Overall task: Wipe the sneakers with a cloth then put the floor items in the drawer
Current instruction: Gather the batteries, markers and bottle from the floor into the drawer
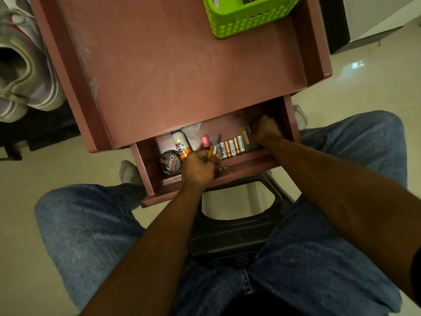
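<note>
Both hands are in the open drawer (230, 166), the left hand (198, 166) pinching small light pencils (212, 151), the right hand (266, 131) clenched at two o'clock beyond the stiff, roll-prone batteries (231, 148).

Open drawer (248, 161) pulled out below the front edge of the tabletop (182, 71), between the knees of a seated person. Inside, from left to right: polish tin (170, 162), glue bottle (180, 143) just behind it, cloth (192, 131) further back, eraser (205, 141), then a row of batteries (232, 147) side by side. Left hand (199, 168) at the drawer's front, beside the tin; right hand (266, 131) at the row's right end. Basket (246, 17) on the tabletop's far right. Sneakers (25, 71) left of the tabletop. Stool (234, 245) under the person.
</note>
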